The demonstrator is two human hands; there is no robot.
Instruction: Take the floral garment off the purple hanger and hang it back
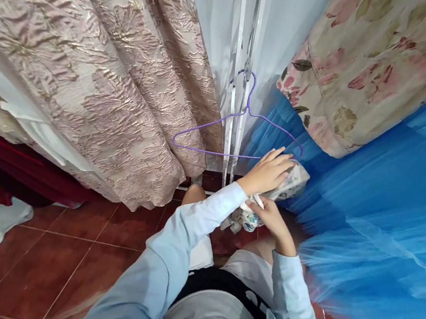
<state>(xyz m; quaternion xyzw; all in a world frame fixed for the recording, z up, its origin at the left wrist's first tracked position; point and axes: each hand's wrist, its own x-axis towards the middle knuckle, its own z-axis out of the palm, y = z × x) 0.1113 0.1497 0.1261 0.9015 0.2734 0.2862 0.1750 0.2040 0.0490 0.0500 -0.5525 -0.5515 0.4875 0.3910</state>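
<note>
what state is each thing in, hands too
Purple hanger: upright, hook at the white poles
White poles: standing side by side
Patterned cloth: bunched up
Left hand: fingers extended over cloth, grip unclear
Right hand: pinching cloth
Pink textured fabric: hanging in folds
Floral fabric: hanging
Blue tulle: gathered, spread wide

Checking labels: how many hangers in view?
1: the purple hanger, at the white poles, its lower right corner near the left hand. Others may be hidden behind the hanging fabrics.
</note>
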